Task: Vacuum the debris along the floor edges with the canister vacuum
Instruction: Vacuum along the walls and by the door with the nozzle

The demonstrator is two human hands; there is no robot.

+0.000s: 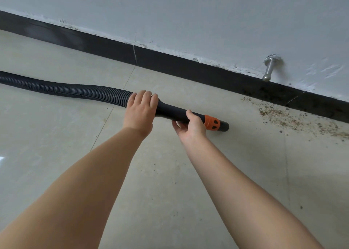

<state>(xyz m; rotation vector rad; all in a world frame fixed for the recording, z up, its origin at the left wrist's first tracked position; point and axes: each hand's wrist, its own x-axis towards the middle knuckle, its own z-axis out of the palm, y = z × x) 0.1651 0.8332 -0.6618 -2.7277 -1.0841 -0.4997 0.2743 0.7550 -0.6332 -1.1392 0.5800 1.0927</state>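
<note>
Fingers of both hands, left [140, 108] and right [190, 125], curl around the hose [75, 92]; debris [294, 119] lies beyond the nozzle [223, 126], by the baseboard [170, 63]. Approach step: next, advance the nozzle into it.

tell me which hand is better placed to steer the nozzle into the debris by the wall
Right. The right hand grips the rigid tube beside the orange collar, nearest the nozzle tip and the debris. The left hand holds farther back at the ribbed hose.
</note>
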